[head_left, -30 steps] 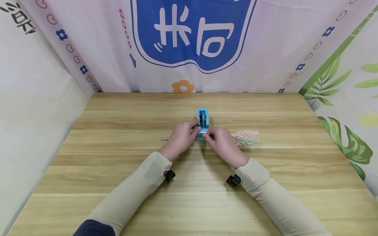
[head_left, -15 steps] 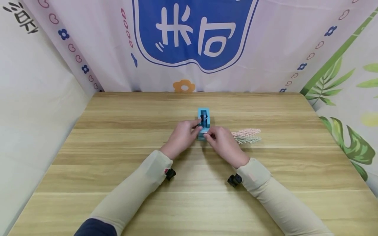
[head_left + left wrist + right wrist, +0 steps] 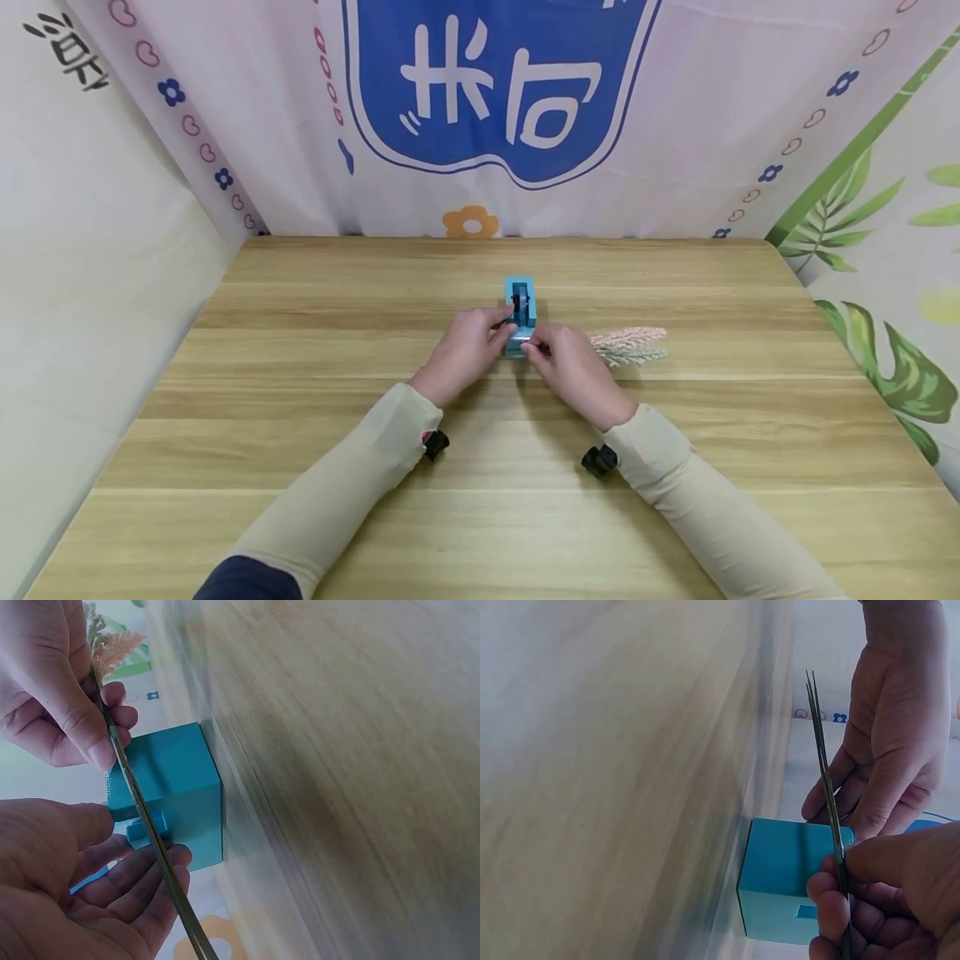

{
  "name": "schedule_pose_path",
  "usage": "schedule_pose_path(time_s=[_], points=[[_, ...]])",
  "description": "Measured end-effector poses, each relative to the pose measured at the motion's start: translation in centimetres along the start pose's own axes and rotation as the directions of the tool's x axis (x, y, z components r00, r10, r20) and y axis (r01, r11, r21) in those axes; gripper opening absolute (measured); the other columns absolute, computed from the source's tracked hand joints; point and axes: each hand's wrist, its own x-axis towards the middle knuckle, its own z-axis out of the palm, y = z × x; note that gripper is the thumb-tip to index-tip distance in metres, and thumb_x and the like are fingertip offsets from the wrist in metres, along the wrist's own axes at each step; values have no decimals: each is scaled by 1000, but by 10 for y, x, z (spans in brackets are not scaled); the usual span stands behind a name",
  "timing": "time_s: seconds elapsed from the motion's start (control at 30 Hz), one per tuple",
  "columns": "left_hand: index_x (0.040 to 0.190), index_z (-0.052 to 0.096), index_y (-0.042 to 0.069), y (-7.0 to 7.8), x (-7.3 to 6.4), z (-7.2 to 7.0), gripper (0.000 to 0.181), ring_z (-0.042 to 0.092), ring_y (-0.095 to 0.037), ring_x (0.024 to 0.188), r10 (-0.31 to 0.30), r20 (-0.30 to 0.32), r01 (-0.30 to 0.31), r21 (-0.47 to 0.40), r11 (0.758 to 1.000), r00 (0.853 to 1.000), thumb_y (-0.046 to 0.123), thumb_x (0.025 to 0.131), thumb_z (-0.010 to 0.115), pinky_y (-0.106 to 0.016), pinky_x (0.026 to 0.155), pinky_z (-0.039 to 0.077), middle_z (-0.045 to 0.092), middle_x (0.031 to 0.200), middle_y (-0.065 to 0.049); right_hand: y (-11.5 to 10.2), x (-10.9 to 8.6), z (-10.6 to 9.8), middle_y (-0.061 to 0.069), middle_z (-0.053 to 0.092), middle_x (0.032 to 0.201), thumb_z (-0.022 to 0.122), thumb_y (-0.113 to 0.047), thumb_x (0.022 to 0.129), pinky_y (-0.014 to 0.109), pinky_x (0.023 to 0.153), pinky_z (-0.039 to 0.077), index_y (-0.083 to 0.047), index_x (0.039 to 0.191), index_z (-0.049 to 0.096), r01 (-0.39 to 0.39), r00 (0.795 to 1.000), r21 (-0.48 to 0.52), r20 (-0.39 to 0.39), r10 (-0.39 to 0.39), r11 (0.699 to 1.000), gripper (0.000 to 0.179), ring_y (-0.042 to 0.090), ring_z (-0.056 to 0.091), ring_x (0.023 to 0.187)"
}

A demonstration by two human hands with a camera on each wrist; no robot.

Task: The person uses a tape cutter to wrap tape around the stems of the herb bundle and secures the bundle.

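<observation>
A light-blue tape dispenser [image 3: 509, 288] with a tape roll inside stands on the wooden table, its cutter end toward me. My left hand [image 3: 467, 350] grips its left side, thumb near the front end, fingers against the side in the left wrist view. My right hand [image 3: 573, 367] pinches thin dark stems [image 3: 823, 761] between thumb and fingers, right at the dispenser's front edge. Those stems cross in front of the dispenser and carry artificial flower heads, one pink [image 3: 628, 337] and one pale green [image 3: 637, 357], pointing right. Whether the fingers also hold the tape's end I cannot tell.
The wooden table [image 3: 315, 475] reaches back to a printed curtain [image 3: 285, 150] with a blue emblem. White cloth [image 3: 97, 250] hangs at the left, leaf-patterned cloth [image 3: 892, 275] at the right. A small black camera [image 3: 600, 460] sits at the right wrist.
Both hands keep their hold and place at the dispenser. The head view shifts slightly, and the thin stem end seen left of the left hand no longer shows there.
</observation>
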Motion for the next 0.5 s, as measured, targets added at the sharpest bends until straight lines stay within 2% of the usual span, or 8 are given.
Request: schedule_pose_path(time_s=[0.13,0.3,0.43,0.5], points=[[147,59,9,0,0,1,42,61,-16,84,3,-7,-3,-1,1000,1000,25,108,60,-26,70,48,64,146,-12,0,0,0,4,62,72,66,-13,103,24,56,41,0,88,71,2,1000,0,-5,-2,1000,20,12,49,60],[147,60,9,0,0,1,42,55,-16,71,4,-10,-4,4,1000,1000,25,108,60,-24,62,44,66,144,-12,1,-2,2,7,67,78,68,-10,102,24,58,43,-2,88,70,16,1000,-3,-3,-16,1000,16,13,51,64],[146,60,9,0,0,0,42,53,-17,70,-2,-5,2,3,1000,1000,25,108,60,-24,60,42,66,145,-13,0,-4,4,6,63,75,68,-11,102,25,59,41,-5,84,67,24,1000,-11,1,-24,1000,19,13,49,64],[147,60,9,0,0,0,42,56,-17,75,-7,-2,7,2,1000,1000,25,108,60,-25,63,44,65,146,-12,0,-4,4,5,59,73,68,-12,102,25,59,39,-5,82,66,22,1000,-5,-2,-22,1000,21,13,47,63]])
